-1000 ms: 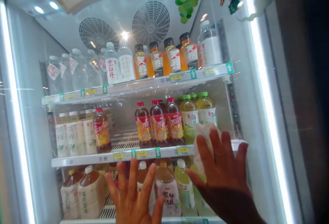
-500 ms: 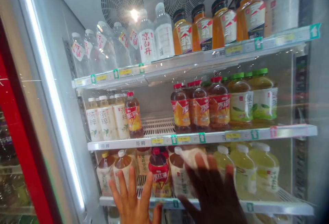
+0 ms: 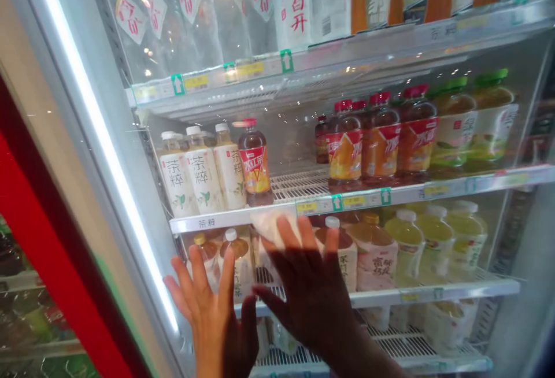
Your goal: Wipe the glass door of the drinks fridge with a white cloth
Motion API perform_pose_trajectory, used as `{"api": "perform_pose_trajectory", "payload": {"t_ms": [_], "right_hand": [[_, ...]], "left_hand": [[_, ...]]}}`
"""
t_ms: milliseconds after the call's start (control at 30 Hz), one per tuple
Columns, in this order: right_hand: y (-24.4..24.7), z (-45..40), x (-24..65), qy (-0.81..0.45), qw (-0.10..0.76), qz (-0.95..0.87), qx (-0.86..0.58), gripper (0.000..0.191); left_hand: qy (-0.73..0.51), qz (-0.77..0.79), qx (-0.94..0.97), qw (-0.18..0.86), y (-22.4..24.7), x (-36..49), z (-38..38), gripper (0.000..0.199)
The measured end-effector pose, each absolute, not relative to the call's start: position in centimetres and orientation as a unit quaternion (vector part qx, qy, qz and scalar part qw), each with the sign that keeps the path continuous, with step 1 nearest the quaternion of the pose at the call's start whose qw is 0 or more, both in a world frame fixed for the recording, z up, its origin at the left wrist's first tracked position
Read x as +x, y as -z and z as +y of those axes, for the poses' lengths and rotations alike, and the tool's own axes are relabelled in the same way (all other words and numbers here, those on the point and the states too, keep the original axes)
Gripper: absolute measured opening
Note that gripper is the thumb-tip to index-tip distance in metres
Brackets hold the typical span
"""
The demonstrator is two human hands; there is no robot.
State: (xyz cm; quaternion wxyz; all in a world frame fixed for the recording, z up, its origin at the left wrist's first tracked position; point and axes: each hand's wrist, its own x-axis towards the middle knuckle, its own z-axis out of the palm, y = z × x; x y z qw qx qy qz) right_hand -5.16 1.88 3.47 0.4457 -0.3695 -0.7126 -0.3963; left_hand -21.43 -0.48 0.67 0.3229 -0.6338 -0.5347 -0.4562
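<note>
Now spread wide, the fingers (image 3: 303, 239) of the right hand (image 3: 310, 291) press a white cloth (image 3: 271, 225) flat against the glass door (image 3: 143, 152) of a drinks cooler, lower and farther left than a second ago, so the wiping has crossed the pane. Beside it, the left hand (image 3: 214, 314) rests open-palmed on the glass. Behind stand tea bottles (image 3: 203, 175) on the middle shelf (image 3: 347, 200).

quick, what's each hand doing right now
Left hand: open, fingers spread, flat against the glass door, holding nothing.
Right hand: open, fingers spread, pressing a white cloth flat to the glass.
</note>
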Motion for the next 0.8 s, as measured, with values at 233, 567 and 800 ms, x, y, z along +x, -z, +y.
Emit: {"api": "perform_pose_trajectory", "payload": {"t_ms": [233, 567, 800], "right_hand": [[0.6, 1.9, -5.5, 0.390, 0.428, -0.710, -0.402, 0.084], [2.6, 1.3, 2.8, 0.386, 0.396, -0.683, -0.478, 0.096], [3.1, 1.7, 8.2, 0.387, 0.414, -0.648, -0.508, 0.090]], "left_hand": [[0.474, -0.530, -0.646, 0.277, -0.3, -22.3, -1.3, 0.089], [0.540, -0.514, -0.646, 0.166, 6.9, -20.0, 0.9, 0.093], [0.533, -0.490, -0.686, 0.079, 8.9, -14.6, 1.1, 0.088]]}}
